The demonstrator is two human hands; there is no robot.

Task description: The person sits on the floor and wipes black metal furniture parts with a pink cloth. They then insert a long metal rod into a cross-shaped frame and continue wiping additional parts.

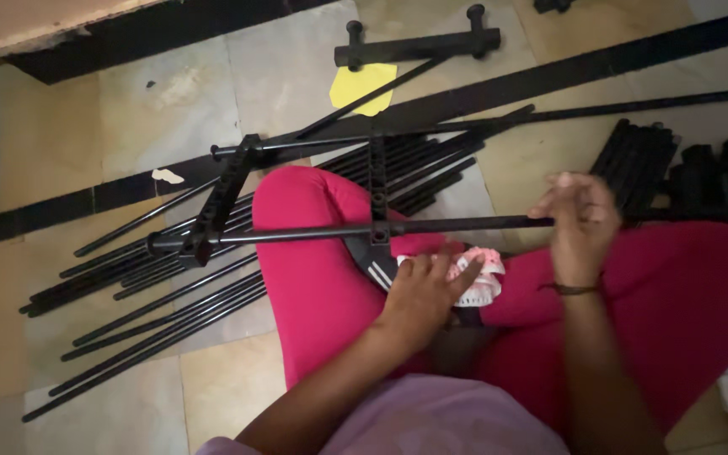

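**Rod frame partly joined, many rods loose on the floor**

We hold a partly built black frame (297, 211) across our lap, over the pink trousers (313, 270). Its long black rod (465, 223) runs left to right through two perforated connector bars (378, 181): one upright at the middle, one tilted at the left end. A second rod crosses farther off, so by our judgement two rods and two bars are joined, and most of the work remains.

Our right hand (579, 221) has its fingers curled shut around the long rod's right part. Our left hand (423, 291) lies nearer, fingers loosely bent and resting on a pink-and-white cloth (486, 278) on the lap; whether it grips the cloth we cannot tell.

Outward, on the stone floor (170, 101): a bundle of loose rods (145, 295) to the left, roughly a dozen, too overlapped for an exact count. More rods lie beyond the knee. One black crossbar with two pegs (419, 44) sits far off beside one yellow paper scrap (364, 84). To the right stands a stack of black plastic parts (676, 164), number unclear.
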